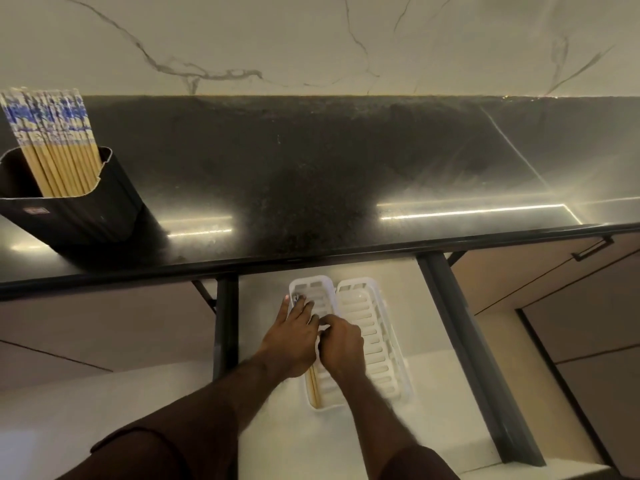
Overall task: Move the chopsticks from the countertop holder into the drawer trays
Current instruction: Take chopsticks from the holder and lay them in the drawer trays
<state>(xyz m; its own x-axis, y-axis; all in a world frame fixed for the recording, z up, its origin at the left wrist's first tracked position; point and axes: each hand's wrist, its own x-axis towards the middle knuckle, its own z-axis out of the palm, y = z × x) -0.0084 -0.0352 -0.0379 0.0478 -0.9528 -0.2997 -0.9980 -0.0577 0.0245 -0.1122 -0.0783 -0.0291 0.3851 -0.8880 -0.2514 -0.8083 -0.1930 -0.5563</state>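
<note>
2 hands (317,336) together over left tray (320,382), fingers on chopsticks (314,388), grip unclear

A glossy black countertop (311,174) meets a veined marble wall (311,39), with brown cabinet fronts (554,271) below.

There are two white slotted plastic trays (374,327) side by side in one open drawer (433,393), one black ribbed holder (79,209) with a bundle of blue-patterned bamboo chopsticks (52,140) too tightly packed to count, and two hands (294,337).
</note>
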